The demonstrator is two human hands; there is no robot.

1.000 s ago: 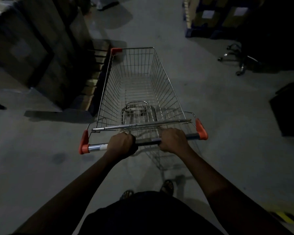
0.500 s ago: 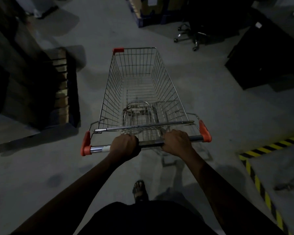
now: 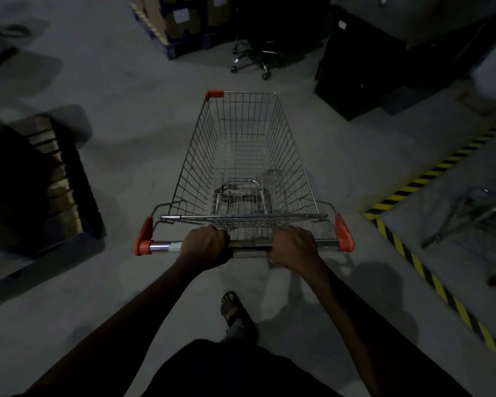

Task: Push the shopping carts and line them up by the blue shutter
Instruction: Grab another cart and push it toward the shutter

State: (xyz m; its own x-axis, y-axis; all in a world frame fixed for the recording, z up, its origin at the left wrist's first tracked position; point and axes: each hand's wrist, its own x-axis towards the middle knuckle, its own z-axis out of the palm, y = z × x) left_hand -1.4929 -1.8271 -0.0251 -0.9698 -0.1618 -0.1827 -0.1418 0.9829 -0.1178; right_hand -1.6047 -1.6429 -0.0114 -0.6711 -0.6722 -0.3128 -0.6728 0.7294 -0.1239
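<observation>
An empty wire shopping cart point(image 3: 201, 164) with orange corner caps stands in front of me on the grey concrete floor. My left hand point(image 3: 205, 246) grips its handle bar point(image 3: 161, 247) left of the middle. My right hand point(image 3: 294, 245) grips the same bar right of the middle. Part of a second wire cart point(image 3: 481, 222) shows at the right edge, inside the striped floor marking. No blue shutter is in view.
A pallet of stacked boxes point(image 3: 38, 184) stands close on the left. Ahead are boxes on a blue pallet point(image 3: 178, 27), an office chair base point(image 3: 252, 60) and a dark cabinet point(image 3: 355, 70). Yellow-black hazard tape point(image 3: 413, 184) marks the floor on the right.
The cart and I have turned to the right: the left pallet slid leftward, the chair and cabinet moved toward the centre, and the hazard tape and second cart came into view.
</observation>
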